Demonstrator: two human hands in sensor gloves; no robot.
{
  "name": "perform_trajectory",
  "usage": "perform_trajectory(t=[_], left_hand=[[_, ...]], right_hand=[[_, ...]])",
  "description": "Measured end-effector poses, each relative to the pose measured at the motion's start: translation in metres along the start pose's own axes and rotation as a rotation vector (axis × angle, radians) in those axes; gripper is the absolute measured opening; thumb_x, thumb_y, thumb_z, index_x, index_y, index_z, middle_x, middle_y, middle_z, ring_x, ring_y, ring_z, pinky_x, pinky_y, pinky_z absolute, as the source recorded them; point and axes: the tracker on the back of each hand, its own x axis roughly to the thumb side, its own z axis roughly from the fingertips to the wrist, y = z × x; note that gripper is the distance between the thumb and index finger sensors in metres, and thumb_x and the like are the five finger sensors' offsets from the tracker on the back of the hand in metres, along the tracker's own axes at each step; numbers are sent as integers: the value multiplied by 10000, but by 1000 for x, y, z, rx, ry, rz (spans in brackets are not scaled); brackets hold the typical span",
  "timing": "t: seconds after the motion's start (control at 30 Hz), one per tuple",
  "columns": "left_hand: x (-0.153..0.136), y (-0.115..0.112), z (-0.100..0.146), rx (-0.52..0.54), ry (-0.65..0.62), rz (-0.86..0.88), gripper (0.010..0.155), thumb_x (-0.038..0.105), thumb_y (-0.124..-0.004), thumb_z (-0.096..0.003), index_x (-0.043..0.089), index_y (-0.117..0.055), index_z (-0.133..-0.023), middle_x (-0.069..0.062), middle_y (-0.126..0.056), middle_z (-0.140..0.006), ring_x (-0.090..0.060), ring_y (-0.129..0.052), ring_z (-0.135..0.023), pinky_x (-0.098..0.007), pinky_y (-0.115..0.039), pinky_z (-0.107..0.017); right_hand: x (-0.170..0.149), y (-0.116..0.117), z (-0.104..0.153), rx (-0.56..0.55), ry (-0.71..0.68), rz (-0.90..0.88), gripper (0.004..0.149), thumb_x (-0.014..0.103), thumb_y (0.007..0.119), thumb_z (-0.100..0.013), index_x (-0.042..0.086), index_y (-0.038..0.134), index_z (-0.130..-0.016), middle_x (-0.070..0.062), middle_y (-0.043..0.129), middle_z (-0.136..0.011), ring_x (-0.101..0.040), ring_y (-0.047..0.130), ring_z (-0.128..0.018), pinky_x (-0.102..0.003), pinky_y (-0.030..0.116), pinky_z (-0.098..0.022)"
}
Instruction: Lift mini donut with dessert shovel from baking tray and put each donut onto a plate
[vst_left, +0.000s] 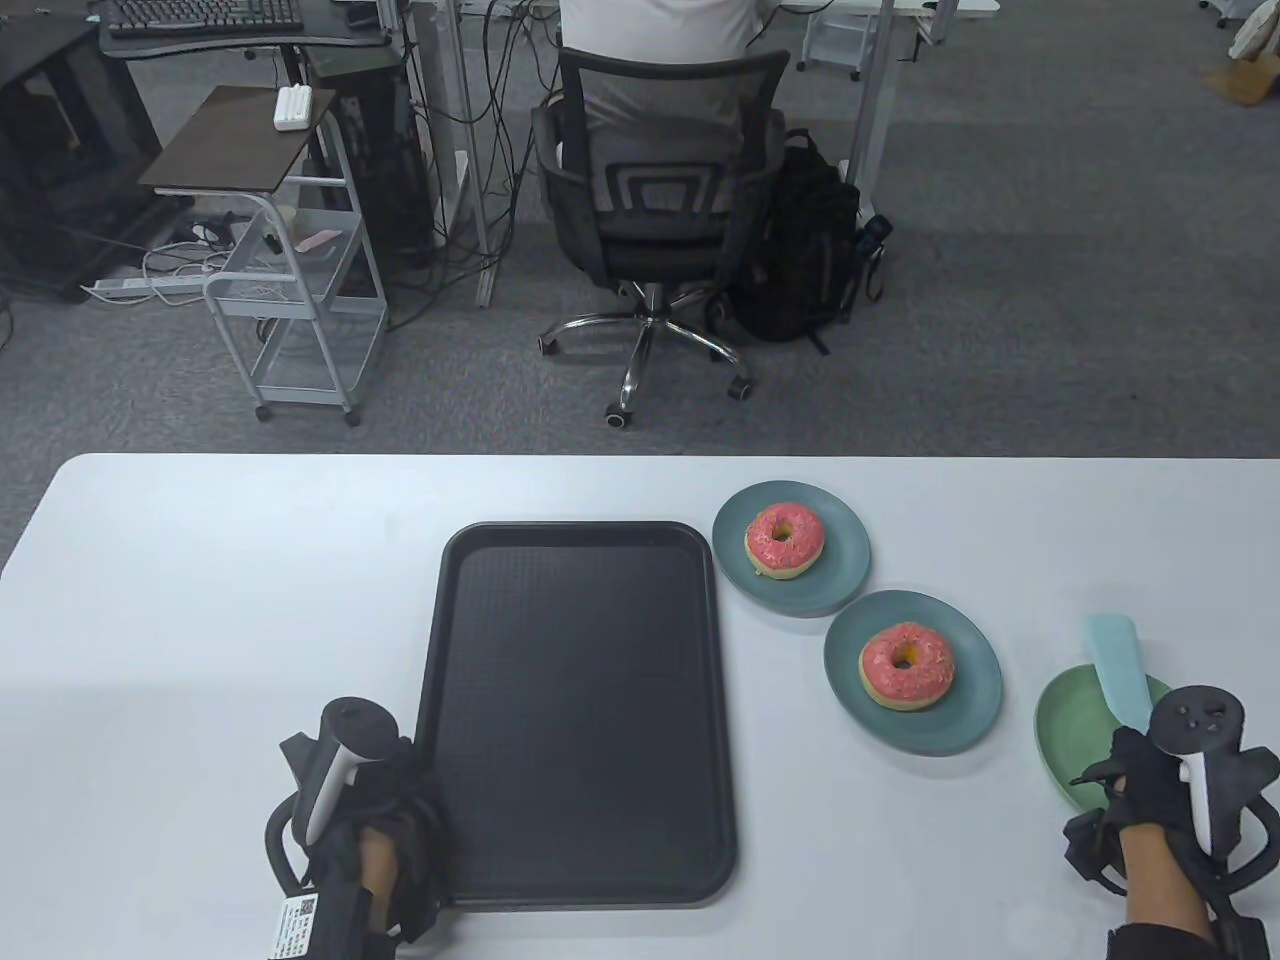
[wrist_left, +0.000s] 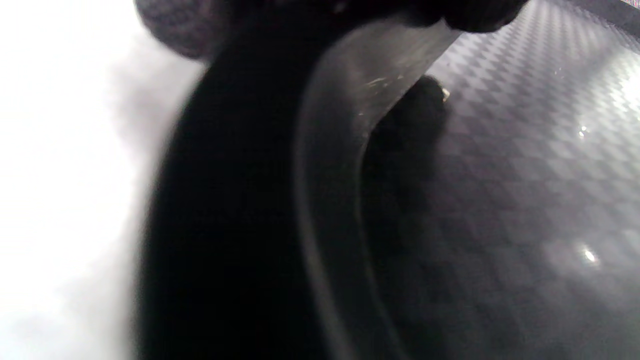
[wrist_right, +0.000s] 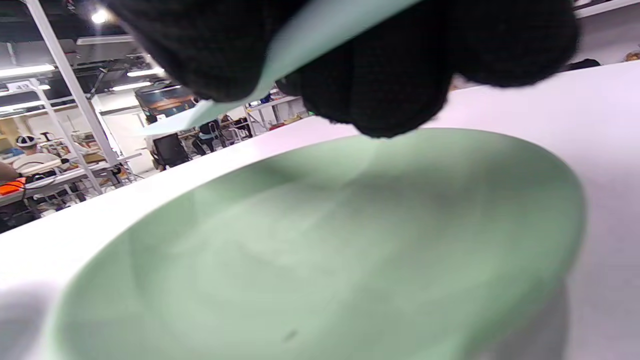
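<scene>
Dessert shovel (vst_left: 1118, 672) held in right hand (vst_left: 1160, 780) over green plate (vst_left: 1062, 735).

No readable text anywhere. One white label (vst_left: 292, 925) sits on the strap at the left wrist, carrying a small square code and some print, all too fine to make out. Tray, plates, donuts and shovel carry no markings, and both wrist views show no lettering at all.

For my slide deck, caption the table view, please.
Two pink donuts plated, baking tray empty, right hand holding dessert shovel.
</scene>
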Motion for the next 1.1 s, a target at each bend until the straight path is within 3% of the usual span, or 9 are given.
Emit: perform_trajectory(t=[0.57,1.1], left_hand=[[0,0,0,1,0,0,607,464,-735,-421,350,-507,-973,100,-715,-760,-93,-929,-466,-329,-838,-380],[0,0,0,3,0,-4,607,463,-734,-421,351,-506,-973,100,-715,-760,-93,-929,-465,-329,-838,-380]], right_hand=[[7,23,-6,-26,9,179,592,379,849,-455,71,713,-943,-164,919,-788,-344,952,-554,-520,833,-463],[4,35,-5,-9,0,238,591,381,854,-448,73,730,-937,-157,928,-813,-360,925,-600,-485,810,-409]])
